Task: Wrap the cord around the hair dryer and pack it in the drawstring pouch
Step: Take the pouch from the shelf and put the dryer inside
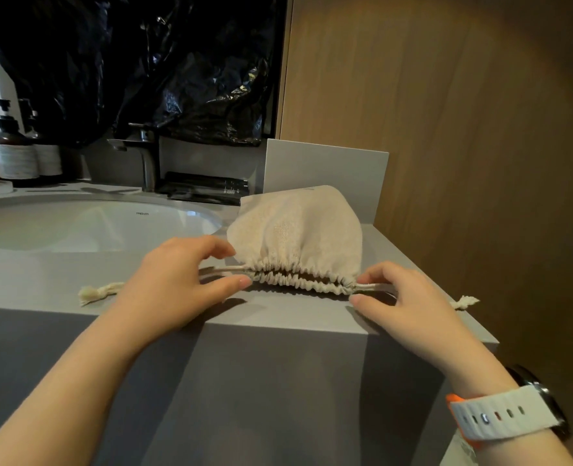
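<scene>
Nearby, sink, faucet, bottles; left hand and right hand, grips apart, beside drawstring pouch.

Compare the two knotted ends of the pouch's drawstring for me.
The left knotted end lies on the counter toward the sink; the right knotted end sits at the counter's right edge. The left knotted end shows a long, thick stretch beyond the left hand; the right knotted end shows only a short tip past the right hand. Both are cream, frayed rope.
</scene>
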Available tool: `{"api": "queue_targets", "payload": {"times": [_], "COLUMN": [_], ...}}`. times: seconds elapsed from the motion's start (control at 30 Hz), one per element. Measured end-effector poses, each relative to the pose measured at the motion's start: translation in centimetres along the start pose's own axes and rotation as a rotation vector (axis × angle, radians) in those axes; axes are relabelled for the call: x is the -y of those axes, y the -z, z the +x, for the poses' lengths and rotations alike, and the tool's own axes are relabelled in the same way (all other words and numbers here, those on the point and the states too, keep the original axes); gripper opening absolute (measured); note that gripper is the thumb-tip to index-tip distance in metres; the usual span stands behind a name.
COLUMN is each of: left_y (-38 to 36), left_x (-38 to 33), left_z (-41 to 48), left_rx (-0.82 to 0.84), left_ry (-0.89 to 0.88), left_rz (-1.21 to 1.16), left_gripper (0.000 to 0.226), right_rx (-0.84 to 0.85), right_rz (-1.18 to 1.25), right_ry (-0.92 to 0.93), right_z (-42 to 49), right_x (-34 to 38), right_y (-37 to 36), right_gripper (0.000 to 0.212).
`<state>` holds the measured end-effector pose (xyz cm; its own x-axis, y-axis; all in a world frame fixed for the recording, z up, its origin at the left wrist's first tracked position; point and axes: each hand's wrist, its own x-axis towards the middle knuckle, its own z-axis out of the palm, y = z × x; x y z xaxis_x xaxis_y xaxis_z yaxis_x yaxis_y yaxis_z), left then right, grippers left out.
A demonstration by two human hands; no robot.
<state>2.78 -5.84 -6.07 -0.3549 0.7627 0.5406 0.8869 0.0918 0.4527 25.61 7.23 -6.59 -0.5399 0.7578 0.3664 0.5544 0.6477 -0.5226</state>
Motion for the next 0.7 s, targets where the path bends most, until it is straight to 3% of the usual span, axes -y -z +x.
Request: {"api": "queue_targets", "payload": {"times": [0.3, 0.47, 0.7], "left_y": [-0.8, -0.9, -0.8], "left_x": [0.2, 0.2, 0.0], "left_z": [0.5, 0.4, 0.2], "left_rx": [0.044, 0.041, -0.003], "left_ry": [-0.029, -0.063, -0.051], "left_rz": [-0.083, -0.046, -0.103], "left_gripper": [0.009, 0.015, 0.020], "right_rx": [-0.006, -0.036, -0.105], "right_rz": [-0.058, -0.079, -0.111], "right_ry": [0.110, 0.121, 0.103], "right_z": [0.2, 0.2, 0.3], "right_x": [-0.3, -0.5, -0.6], "right_y": [0.0, -0.3, -0.5], "right_gripper": [0.006, 0.016, 0.012]}}
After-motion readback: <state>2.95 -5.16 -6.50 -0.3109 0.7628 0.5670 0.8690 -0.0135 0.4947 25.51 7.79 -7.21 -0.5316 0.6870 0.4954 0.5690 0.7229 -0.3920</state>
